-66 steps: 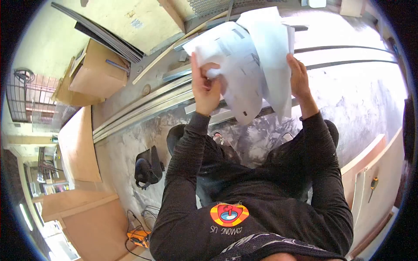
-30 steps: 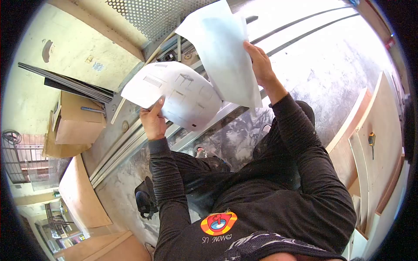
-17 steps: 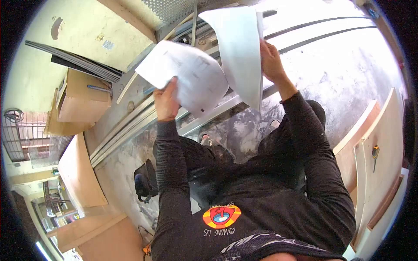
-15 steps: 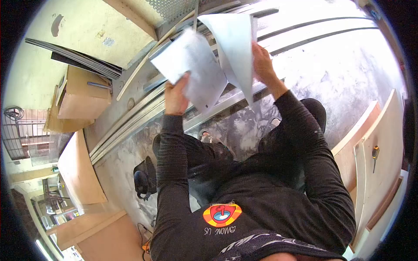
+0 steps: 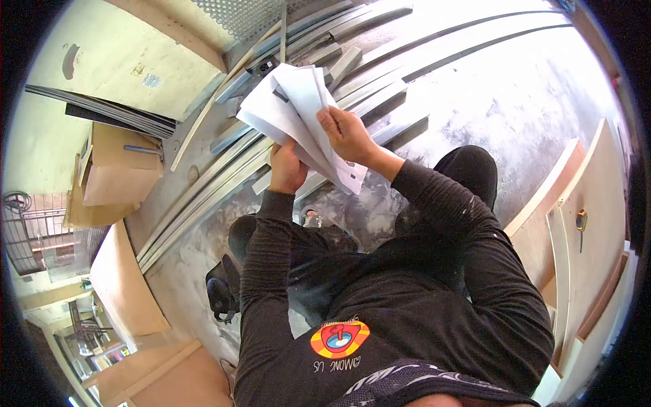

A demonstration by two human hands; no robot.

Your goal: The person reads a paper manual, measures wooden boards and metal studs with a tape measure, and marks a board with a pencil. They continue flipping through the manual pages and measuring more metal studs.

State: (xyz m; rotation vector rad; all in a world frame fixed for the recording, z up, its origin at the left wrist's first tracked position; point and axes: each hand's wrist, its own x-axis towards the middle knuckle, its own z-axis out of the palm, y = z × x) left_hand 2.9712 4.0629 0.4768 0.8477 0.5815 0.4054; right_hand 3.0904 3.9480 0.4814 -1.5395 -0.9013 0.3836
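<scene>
Several white paper sheets [image 5: 270,114] are held up in front of me, bent and partly overlapping. My left hand [image 5: 289,167] is closed on their lower left edge, thumb on top. On the right side, my right hand [image 5: 347,134] pinches the upper sheets, with its thumb and fingers around their edge. The sheets fan apart toward the top, and small dark marks show near their lower right corner. What is printed on them I cannot make out.
Long metal profiles [image 5: 203,178] lie across the floor beyond the sheets, with shorter cut pieces [image 5: 346,66] among them. Cardboard boxes [image 5: 122,166] stand at the left. At the right, wooden panels [image 5: 597,190] lean, with a yellow-black screwdriver [image 5: 581,220] on one.
My right hand has come left and down, bringing its sheets against those in my left hand. The two spread parts now overlap. The view has shifted slightly.
</scene>
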